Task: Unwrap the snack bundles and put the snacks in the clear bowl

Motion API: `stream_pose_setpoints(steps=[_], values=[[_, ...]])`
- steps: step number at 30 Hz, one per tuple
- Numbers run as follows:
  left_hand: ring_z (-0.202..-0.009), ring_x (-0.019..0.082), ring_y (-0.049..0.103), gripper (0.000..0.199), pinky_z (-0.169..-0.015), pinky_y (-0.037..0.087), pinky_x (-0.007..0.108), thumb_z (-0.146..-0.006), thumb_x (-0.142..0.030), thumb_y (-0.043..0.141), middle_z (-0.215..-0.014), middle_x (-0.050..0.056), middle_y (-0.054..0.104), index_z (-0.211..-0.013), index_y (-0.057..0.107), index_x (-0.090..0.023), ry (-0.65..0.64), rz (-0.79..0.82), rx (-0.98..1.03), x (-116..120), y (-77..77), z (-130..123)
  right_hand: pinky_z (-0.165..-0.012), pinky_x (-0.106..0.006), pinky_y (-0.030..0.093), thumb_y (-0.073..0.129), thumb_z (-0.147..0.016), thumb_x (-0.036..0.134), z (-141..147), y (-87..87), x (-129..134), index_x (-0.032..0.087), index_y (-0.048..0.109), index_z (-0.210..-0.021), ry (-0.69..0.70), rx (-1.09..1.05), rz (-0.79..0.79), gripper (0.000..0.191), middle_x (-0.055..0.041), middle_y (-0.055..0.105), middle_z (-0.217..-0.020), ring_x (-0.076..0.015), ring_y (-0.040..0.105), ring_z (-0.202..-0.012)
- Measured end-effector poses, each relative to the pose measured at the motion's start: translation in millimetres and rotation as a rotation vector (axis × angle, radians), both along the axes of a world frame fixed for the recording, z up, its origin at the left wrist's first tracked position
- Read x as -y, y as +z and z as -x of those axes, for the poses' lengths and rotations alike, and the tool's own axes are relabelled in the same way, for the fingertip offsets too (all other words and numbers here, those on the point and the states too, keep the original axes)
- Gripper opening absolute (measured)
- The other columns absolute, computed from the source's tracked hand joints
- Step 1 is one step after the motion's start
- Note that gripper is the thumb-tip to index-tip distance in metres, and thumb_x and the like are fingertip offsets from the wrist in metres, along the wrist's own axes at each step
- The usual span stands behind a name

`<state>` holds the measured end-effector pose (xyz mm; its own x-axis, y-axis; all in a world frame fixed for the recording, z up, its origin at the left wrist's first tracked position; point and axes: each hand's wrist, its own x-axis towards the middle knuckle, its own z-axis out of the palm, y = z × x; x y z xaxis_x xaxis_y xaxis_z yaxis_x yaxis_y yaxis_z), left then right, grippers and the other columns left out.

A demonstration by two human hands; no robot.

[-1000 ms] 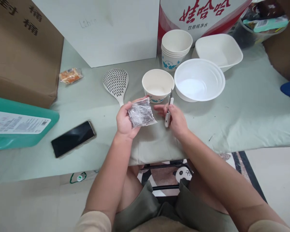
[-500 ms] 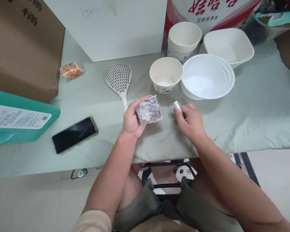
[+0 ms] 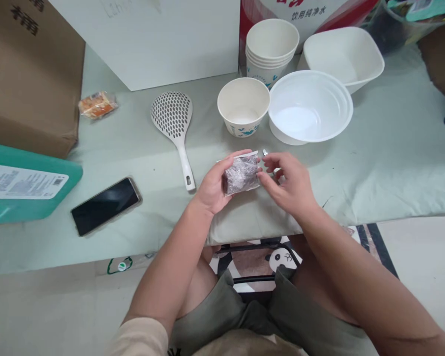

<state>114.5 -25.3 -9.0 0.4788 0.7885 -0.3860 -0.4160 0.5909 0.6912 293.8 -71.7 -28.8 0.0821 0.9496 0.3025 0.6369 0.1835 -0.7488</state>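
Observation:
A small flat packet (image 3: pixel 242 173), dark inside and wrapped in shiny clear plastic, lies in my left hand (image 3: pixel 217 185); its fingers and thumb close around the left side. My right hand (image 3: pixel 291 180) is at the packet's right edge, thumb and forefinger apart and very near the plastic; whether they touch it I cannot tell. A small white utility knife (image 3: pixel 265 153) shows its tip past the forefinger. Most of it is hidden under the right hand, where the curled fingers appear to keep hold of it.
Beyond my hands stand a paper bowl (image 3: pixel 244 129), stacked paper bowls (image 3: pixel 269 69), a round white bowl (image 3: pixel 307 136) and a squarish one (image 3: pixel 371 74). To the left lie a slotted skimmer (image 3: pixel 172 116), a phone (image 3: pixel 107 205), a wrapped snack (image 3: pixel 97 105) and a green jug (image 3: pixel 29 210).
My left hand has carried the packet to the right, close to my right hand. The right thumb and forefinger have spread, and the knife now shows less. The view has shifted slightly.

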Motion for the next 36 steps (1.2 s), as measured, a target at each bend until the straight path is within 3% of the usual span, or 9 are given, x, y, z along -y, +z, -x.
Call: stream_pose_setpoints(steps=[3, 6, 11, 15, 19, 22, 29, 34, 36], values=[[-0.100, 0.026, 0.076, 0.040, -0.083, 0.059, 0.033, -0.081, -0.044, 0.075, -0.108, 0.009, 0.081, -0.113, 0.077, -0.019, -0.034, -0.008, -0.012, 1, -5.4, -5, -0.066, -0.029, 0.049, 0.065, -0.091, 0.031, 6, 1.5, 1, 0.022, 0.065, -0.092, 0.013, -0.028, 0.021, 0.009, -0.0035, 0.069, -0.084, -0.0166, 0.062, -0.075], [-0.094, 0.023, 0.075, 0.039, -0.085, 0.058, 0.033, -0.081, -0.042, 0.077, -0.105, 0.007, 0.080, -0.113, 0.078, -0.020, -0.028, -0.029, -0.020, 2, -8.3, -8, -0.066, -0.029, 0.048, 0.062, -0.093, 0.027, 8, 1.7, 2, 0.022, 0.058, -0.079, -0.002, -0.018, 0.059, 0.015, -0.0020, 0.066, -0.076, -0.0154, 0.058, -0.069], [-0.099, 0.026, 0.076, 0.037, -0.085, 0.059, 0.035, -0.086, -0.043, 0.070, -0.104, 0.008, 0.080, -0.114, 0.076, -0.020, 0.033, -0.047, -0.016, 1, -3.8, -9, -0.069, -0.030, 0.048, 0.059, -0.097, 0.026, 9, 2.3, 7, 0.023, 0.060, -0.085, 0.086, 0.009, -0.088, 0.013, -0.0040, 0.069, -0.086, -0.0169, 0.061, -0.077], [-0.099, 0.026, 0.077, 0.032, -0.079, 0.062, 0.035, -0.090, -0.043, 0.061, -0.105, 0.007, 0.079, -0.111, 0.073, -0.022, 0.183, -0.041, -0.001, -4, 0.9, -6, -0.070, -0.029, 0.048, 0.060, -0.099, 0.025, 11, 2.3, 12, 0.023, 0.062, -0.087, 0.148, 0.051, -0.176, 0.013, -0.0046, 0.069, -0.092, -0.0164, 0.062, -0.080], [-0.111, 0.029, 0.076, 0.034, -0.091, 0.063, 0.041, -0.093, -0.048, 0.054, -0.108, 0.007, 0.078, -0.110, 0.070, -0.023, 0.346, -0.066, -0.009, -15, -1.2, 7, -0.072, -0.030, 0.049, 0.060, -0.100, 0.026, 11, -0.4, 15, 0.024, 0.064, -0.089, 0.177, 0.092, -0.152, 0.013, -0.0049, 0.067, -0.094, -0.0163, 0.062, -0.081], [-0.127, 0.032, 0.070, 0.039, -0.100, 0.061, 0.046, -0.093, -0.055, 0.051, -0.118, 0.009, 0.077, -0.110, 0.067, -0.024, 0.385, -0.091, -0.038, -21, -5.2, 19, -0.073, -0.030, 0.049, 0.059, -0.101, 0.029, 12, -4.7, 15, 0.024, 0.068, -0.090, 0.215, 0.141, -0.134, 0.015, -0.0054, 0.066, -0.094, -0.0170, 0.062, -0.084], [-0.130, 0.035, 0.068, 0.046, -0.097, 0.061, 0.050, -0.091, -0.061, 0.048, -0.119, 0.011, 0.076, -0.111, 0.064, -0.024, 0.345, -0.090, -0.016, -19, 0.3, 33, -0.071, -0.032, 0.049, 0.059, -0.097, 0.027, 14, -3.4, 14, 0.023, 0.067, -0.090, 0.256, 0.225, -0.214, 0.011, -0.0061, 0.069, -0.094, -0.0180, 0.063, -0.084], [-0.113, 0.039, 0.075, 0.032, -0.087, 0.061, 0.057, -0.085, -0.047, 0.051, -0.108, 0.009, 0.078, -0.107, 0.060, -0.027, 0.144, 0.002, 0.022, -9, 8.7, 31, -0.066, -0.032, 0.051, 0.061, -0.092, 0.025, 7, 4.8, 7, 0.024, 0.064, -0.093, 0.083, 0.069, -0.188, 0.003, -0.0038, 0.068, -0.084, -0.0181, 0.063, -0.076], [-0.110, 0.038, 0.076, 0.025, -0.088, 0.061, 0.057, -0.082, -0.040, 0.052, -0.101, 0.008, 0.078, -0.101, 0.059, -0.026, 0.064, 0.044, 0.027, -6, 8.2, 27, -0.064, -0.032, 0.050, 0.063, -0.091, 0.027, 6, 5.2, 4, 0.024, 0.064, -0.095, 0.073, 0.059, -0.169, 0.005, -0.0038, 0.068, -0.084, -0.0182, 0.062, -0.075]])
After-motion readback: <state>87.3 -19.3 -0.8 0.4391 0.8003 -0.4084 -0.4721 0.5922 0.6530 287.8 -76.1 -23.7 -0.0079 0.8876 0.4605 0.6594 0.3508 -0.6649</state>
